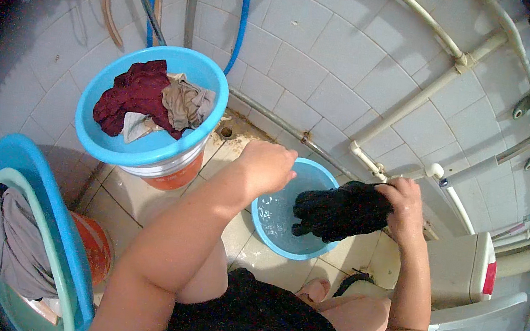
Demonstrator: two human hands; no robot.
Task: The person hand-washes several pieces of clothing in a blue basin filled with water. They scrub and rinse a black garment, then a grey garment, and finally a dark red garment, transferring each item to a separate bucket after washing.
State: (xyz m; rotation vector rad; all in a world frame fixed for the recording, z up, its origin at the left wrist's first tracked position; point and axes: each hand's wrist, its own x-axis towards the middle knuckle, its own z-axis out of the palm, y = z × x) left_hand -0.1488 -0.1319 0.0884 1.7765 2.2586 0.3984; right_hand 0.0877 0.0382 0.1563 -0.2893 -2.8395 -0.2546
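A wet-looking black cloth garment (pixel 344 212) hangs from my right hand (pixel 404 206), whose fingers are closed on its right end. Its lower left end droops over the light-blue basin (pixel 302 258) on the floor, which holds clear, bubbly water (pixel 276 215). My left hand (pixel 269 166) is above the basin's left rim, apart from the garment. Its fingers are curled in, and nothing shows in them.
At the upper left, a blue basin (pixel 90 137) of maroon and beige clothes (pixel 140 97) stands on a bucket (pixel 177 172). Lower left, a green basin (pixel 38 232) holds grey cloth (pixel 18 243). Right are a white jug (pixel 454 266) and wall pipes (pixel 406 112).
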